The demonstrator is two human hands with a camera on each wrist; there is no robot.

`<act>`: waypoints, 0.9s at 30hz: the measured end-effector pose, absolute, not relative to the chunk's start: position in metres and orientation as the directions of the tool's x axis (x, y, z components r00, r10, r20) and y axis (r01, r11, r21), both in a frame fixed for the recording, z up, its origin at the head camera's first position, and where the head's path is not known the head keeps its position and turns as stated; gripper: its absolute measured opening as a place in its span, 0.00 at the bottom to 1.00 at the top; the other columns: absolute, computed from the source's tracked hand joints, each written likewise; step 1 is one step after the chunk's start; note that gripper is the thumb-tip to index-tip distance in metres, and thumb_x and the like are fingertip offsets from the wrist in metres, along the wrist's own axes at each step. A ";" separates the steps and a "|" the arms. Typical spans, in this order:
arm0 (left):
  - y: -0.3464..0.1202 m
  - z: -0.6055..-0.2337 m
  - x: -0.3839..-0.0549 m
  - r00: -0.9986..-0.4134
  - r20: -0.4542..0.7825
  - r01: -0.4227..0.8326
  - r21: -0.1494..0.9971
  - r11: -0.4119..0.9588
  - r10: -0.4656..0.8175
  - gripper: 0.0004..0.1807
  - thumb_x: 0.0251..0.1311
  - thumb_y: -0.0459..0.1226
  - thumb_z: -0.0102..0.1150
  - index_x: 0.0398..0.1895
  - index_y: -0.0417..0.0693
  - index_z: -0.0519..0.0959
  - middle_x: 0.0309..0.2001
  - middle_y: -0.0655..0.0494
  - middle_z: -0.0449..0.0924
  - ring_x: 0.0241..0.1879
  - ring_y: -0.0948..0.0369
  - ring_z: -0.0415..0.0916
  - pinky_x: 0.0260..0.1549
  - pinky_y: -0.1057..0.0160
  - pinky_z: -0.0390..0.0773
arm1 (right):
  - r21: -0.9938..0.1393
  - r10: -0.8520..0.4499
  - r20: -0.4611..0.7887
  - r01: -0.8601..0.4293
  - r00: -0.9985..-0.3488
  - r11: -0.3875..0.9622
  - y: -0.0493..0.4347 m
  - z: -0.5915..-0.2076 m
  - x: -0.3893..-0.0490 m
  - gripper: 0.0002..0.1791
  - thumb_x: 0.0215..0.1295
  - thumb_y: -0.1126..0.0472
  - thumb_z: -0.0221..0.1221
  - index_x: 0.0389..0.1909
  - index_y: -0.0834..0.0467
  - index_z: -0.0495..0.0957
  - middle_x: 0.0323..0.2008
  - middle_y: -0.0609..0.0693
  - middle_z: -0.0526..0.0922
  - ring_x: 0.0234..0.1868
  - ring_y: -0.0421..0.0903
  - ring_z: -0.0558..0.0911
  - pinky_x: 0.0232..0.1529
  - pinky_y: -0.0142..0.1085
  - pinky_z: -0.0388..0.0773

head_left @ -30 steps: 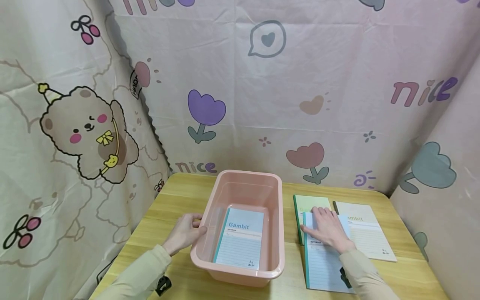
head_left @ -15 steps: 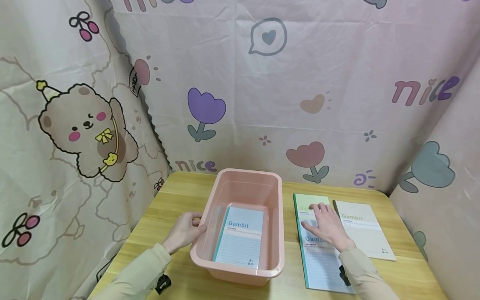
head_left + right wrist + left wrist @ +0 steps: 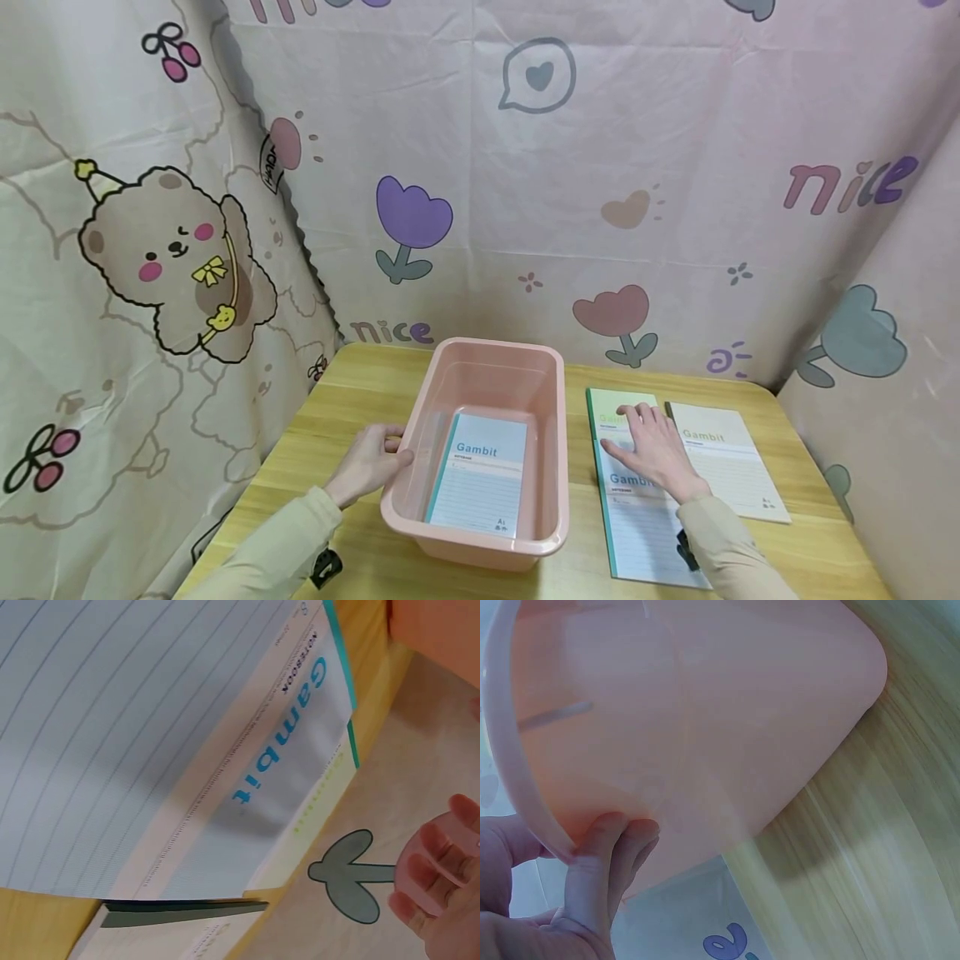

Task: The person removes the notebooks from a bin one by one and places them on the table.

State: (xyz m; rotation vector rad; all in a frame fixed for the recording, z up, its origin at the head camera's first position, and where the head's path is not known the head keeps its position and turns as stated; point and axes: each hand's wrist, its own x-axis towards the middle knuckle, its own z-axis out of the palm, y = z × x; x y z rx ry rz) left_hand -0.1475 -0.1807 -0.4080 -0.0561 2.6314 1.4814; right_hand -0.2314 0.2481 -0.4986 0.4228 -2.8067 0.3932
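My left hand (image 3: 369,465) grips the left rim of a pink plastic basin (image 3: 562,467), thumb on one side of the wall and fingers on the other, as the left wrist view shows. Inside the basin lies a blue notebook (image 3: 480,479) marked Gambit, face up. My right hand (image 3: 656,446) hovers over the notebooks on the right with fingers loosely bent, holding nothing; the right wrist view shows it apart from them. Beneath it, a second blue notebook (image 3: 645,533) overlaps the lower part of a green notebook (image 3: 618,402). A cream-white notebook (image 3: 738,475) lies beside them.
The wooden table (image 3: 360,383) carries the basin left of centre and the notebooks at right. A patterned curtain (image 3: 480,208) closes off the back and both sides. A black object (image 3: 326,568) shows by my left sleeve.
My right hand has lifted off the second blue notebook. That notebook's far end has swung slightly left and now lies in line with the green one. The left hand and basin stay put.
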 end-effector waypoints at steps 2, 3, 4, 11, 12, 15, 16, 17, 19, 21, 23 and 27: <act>-0.181 -0.408 -0.148 -0.992 -0.123 -0.091 0.848 0.522 0.028 0.22 0.59 0.27 0.58 0.57 0.25 0.76 0.45 0.33 0.87 0.41 0.50 0.88 0.37 0.54 0.89 | -0.222 -0.243 0.308 -0.318 -0.920 0.922 0.248 -0.498 -0.232 0.34 0.59 0.41 0.66 0.57 0.61 0.74 0.49 0.61 0.78 0.52 0.60 0.75 0.52 0.56 0.74; -0.181 -0.408 -0.148 -0.992 -0.123 -0.090 0.848 0.523 0.028 0.22 0.59 0.27 0.58 0.57 0.25 0.77 0.45 0.33 0.87 0.41 0.50 0.88 0.38 0.54 0.89 | -0.221 -0.241 0.310 -0.316 -0.920 0.923 0.247 -0.497 -0.232 0.34 0.60 0.41 0.65 0.58 0.61 0.74 0.50 0.61 0.78 0.53 0.60 0.75 0.52 0.57 0.74; -0.181 -0.408 -0.148 -0.992 -0.124 -0.091 0.847 0.524 0.028 0.22 0.59 0.27 0.58 0.57 0.26 0.77 0.45 0.34 0.87 0.41 0.50 0.88 0.38 0.54 0.89 | -0.221 -0.240 0.311 -0.316 -0.919 0.923 0.247 -0.496 -0.232 0.34 0.60 0.40 0.65 0.58 0.61 0.74 0.50 0.61 0.78 0.53 0.60 0.75 0.52 0.57 0.74; -0.180 -0.409 -0.148 -0.990 -0.138 -0.110 0.839 0.533 0.012 0.22 0.59 0.27 0.57 0.58 0.26 0.76 0.45 0.35 0.87 0.41 0.51 0.88 0.38 0.55 0.89 | -0.238 -0.221 0.318 -0.303 -0.922 0.923 0.240 -0.484 -0.233 0.35 0.61 0.39 0.63 0.59 0.62 0.74 0.51 0.63 0.79 0.54 0.62 0.75 0.54 0.59 0.72; -0.180 -0.409 -0.148 -0.990 -0.138 -0.112 0.837 0.536 0.010 0.22 0.59 0.27 0.57 0.58 0.26 0.76 0.45 0.35 0.87 0.41 0.51 0.88 0.38 0.55 0.89 | -0.238 -0.220 0.320 -0.303 -0.922 0.923 0.238 -0.481 -0.233 0.35 0.62 0.39 0.63 0.59 0.62 0.74 0.51 0.63 0.79 0.54 0.62 0.75 0.54 0.59 0.72; -0.180 -0.408 -0.149 -0.990 -0.138 -0.110 0.833 0.542 0.010 0.22 0.59 0.27 0.57 0.58 0.26 0.76 0.45 0.35 0.87 0.42 0.51 0.88 0.38 0.55 0.89 | -0.244 -0.217 0.317 -0.301 -0.923 0.922 0.233 -0.472 -0.233 0.36 0.63 0.39 0.62 0.59 0.64 0.73 0.52 0.64 0.79 0.55 0.64 0.75 0.54 0.59 0.72; -0.180 -0.408 -0.149 -0.990 -0.137 -0.109 0.833 0.543 0.012 0.22 0.60 0.27 0.57 0.58 0.26 0.76 0.45 0.35 0.87 0.42 0.51 0.88 0.38 0.55 0.89 | -0.246 -0.215 0.316 -0.299 -0.924 0.922 0.231 -0.469 -0.233 0.36 0.63 0.39 0.61 0.59 0.64 0.73 0.52 0.65 0.79 0.56 0.64 0.75 0.55 0.59 0.72; -0.180 -0.408 -0.149 -0.991 -0.136 -0.107 0.833 0.543 0.015 0.22 0.60 0.27 0.58 0.58 0.25 0.76 0.45 0.34 0.87 0.42 0.50 0.88 0.38 0.55 0.89 | -0.247 -0.215 0.315 -0.298 -0.924 0.922 0.229 -0.466 -0.233 0.36 0.64 0.38 0.61 0.59 0.64 0.73 0.53 0.65 0.78 0.56 0.64 0.75 0.56 0.60 0.72; -0.180 -0.408 -0.149 -0.991 -0.135 -0.103 0.834 0.542 0.019 0.22 0.60 0.28 0.58 0.58 0.25 0.76 0.46 0.34 0.87 0.42 0.50 0.88 0.38 0.55 0.89 | -0.249 -0.214 0.314 -0.298 -0.925 0.922 0.225 -0.461 -0.233 0.36 0.65 0.39 0.60 0.59 0.65 0.73 0.52 0.66 0.78 0.56 0.65 0.75 0.57 0.60 0.72; -0.180 -0.407 -0.149 -0.991 -0.135 -0.102 0.834 0.543 0.022 0.22 0.60 0.28 0.58 0.58 0.25 0.76 0.46 0.34 0.87 0.43 0.49 0.88 0.38 0.55 0.89 | -0.248 -0.216 0.313 -0.299 -0.925 0.922 0.221 -0.456 -0.233 0.36 0.66 0.38 0.59 0.60 0.66 0.73 0.52 0.66 0.78 0.57 0.65 0.75 0.58 0.61 0.71; -0.180 -0.407 -0.149 -0.990 -0.138 -0.104 0.833 0.543 0.022 0.23 0.60 0.28 0.58 0.58 0.25 0.75 0.46 0.33 0.86 0.43 0.49 0.88 0.38 0.54 0.89 | -0.244 -0.221 0.314 -0.304 -0.923 0.921 0.216 -0.449 -0.233 0.36 0.67 0.38 0.58 0.60 0.66 0.73 0.52 0.65 0.78 0.57 0.65 0.75 0.59 0.61 0.70; -0.180 -0.408 -0.148 -0.989 -0.144 -0.110 0.830 0.547 0.020 0.23 0.60 0.28 0.58 0.59 0.24 0.74 0.47 0.32 0.86 0.44 0.48 0.88 0.39 0.54 0.89 | -0.233 -0.242 0.321 -0.324 -0.916 0.917 0.206 -0.430 -0.233 0.37 0.67 0.38 0.57 0.60 0.66 0.73 0.53 0.64 0.78 0.57 0.64 0.75 0.57 0.60 0.71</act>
